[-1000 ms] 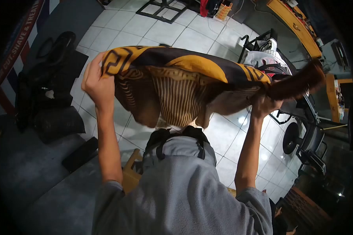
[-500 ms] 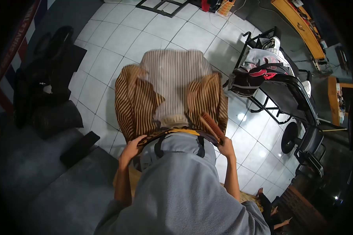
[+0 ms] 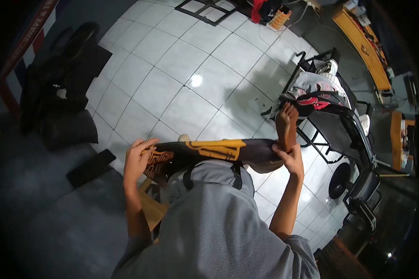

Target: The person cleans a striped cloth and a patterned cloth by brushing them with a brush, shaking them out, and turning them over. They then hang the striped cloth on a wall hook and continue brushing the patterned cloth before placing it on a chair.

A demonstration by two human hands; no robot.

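A black and yellow-gold patterned barber cape [image 3: 214, 149] is stretched across the front of my waist. My left hand [image 3: 137, 158] grips its left end, fingers curled over the edge where a maze-like gold pattern shows. At the other end, my right hand [image 3: 291, 158] pinches the cape's right corner. In the same hand is a brown brush [image 3: 286, 125], pointing away from me and blurred by motion. The cape's lower part is hidden behind its top edge.
White floor tiles [image 3: 172, 83] lie ahead. To the right stands a black chair [image 3: 333, 116] with clothes and a bag on it. Wooden drawers [image 3: 363, 44] line the far right. Dark seating [image 3: 70, 125] is at left, and a black frame [image 3: 207, 10] lies at the back.
The cape was billowing forward over the floor with its stripes showing; it has dropped into a taut band at my waist. Both hands have moved apart and up, and the brush now points more upright.
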